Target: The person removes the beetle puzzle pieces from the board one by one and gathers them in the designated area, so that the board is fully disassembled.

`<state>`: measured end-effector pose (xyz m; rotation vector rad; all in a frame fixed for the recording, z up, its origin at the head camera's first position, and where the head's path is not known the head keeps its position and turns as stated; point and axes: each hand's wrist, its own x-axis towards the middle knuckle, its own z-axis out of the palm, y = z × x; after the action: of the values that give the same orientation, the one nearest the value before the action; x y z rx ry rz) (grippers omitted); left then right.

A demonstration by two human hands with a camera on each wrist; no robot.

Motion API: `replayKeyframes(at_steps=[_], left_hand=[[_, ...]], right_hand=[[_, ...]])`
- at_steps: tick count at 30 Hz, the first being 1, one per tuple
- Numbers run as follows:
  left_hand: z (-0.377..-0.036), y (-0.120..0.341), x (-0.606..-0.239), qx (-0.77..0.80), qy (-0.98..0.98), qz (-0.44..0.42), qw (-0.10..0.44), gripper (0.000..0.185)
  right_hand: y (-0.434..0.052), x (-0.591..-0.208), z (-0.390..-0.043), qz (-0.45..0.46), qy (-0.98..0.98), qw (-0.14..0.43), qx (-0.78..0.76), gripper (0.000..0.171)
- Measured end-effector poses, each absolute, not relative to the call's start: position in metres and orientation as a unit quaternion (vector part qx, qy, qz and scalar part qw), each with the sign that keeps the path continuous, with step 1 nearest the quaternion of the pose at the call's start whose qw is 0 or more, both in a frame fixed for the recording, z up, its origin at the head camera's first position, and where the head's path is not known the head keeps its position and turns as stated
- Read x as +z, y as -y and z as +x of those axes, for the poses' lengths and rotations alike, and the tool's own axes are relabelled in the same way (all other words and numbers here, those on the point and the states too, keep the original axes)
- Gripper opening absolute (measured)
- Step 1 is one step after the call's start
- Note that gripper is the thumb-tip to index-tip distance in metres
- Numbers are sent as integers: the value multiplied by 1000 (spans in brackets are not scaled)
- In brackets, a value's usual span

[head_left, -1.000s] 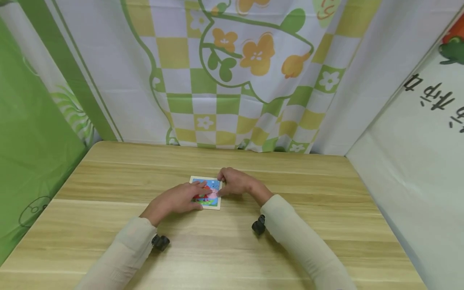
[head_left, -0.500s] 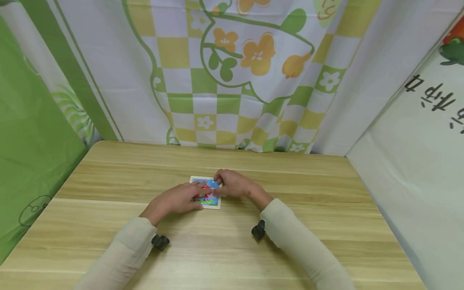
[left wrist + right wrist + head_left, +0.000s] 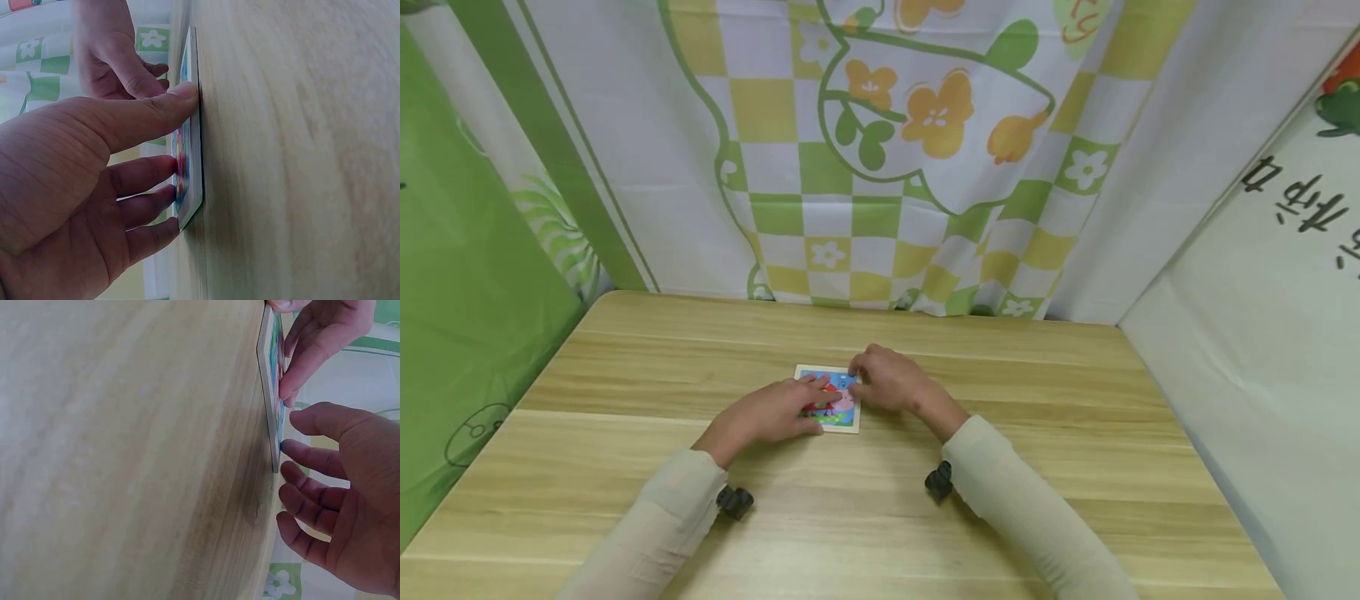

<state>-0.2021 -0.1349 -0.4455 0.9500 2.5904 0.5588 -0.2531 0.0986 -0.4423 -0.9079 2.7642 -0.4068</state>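
A small square picture board (image 3: 842, 418) with a pale frame lies flat on the wooden table (image 3: 1000, 517). My left hand (image 3: 808, 404) rests on its left half with straight fingers spread over the picture. In the left wrist view the left thumb (image 3: 169, 103) touches the near edge of the board (image 3: 195, 62). My right hand (image 3: 872, 379) is at the board's far right corner, fingers loosely curled. In the right wrist view its fingertips (image 3: 294, 453) sit against the edge of the board (image 3: 270, 375), holding nothing that I can see.
Printed cloth hangs behind the table (image 3: 880, 167) and on both sides, close to the table edges. Black wrist cameras (image 3: 733, 502) (image 3: 938, 481) sit under both sleeves. Bare wood surrounds the board on all sides.
My right hand's fingertips shifted a little along the board's far right corner. The left hand and the board have stayed where they were.
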Motion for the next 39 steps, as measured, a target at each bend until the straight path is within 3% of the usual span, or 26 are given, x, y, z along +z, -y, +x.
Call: replayKeyframes(at_steps=[11, 18, 29, 39], left_hand=[[-203, 134, -445, 191, -910, 333, 159, 58], [-203, 135, -444, 200, -908, 332, 160, 59], [-204, 134, -445, 196, -910, 326, 163, 58], [-204, 133, -445, 195, -910, 325, 167, 58]], right_hand=[[-96, -442, -256, -314, -930, 124, -146, 48], [-97, -443, -259, -286, -924, 169, -188, 51], [-93, -441, -258, -287, -917, 157, -227, 49], [-95, -443, -255, -279, -938, 75, -191, 18]])
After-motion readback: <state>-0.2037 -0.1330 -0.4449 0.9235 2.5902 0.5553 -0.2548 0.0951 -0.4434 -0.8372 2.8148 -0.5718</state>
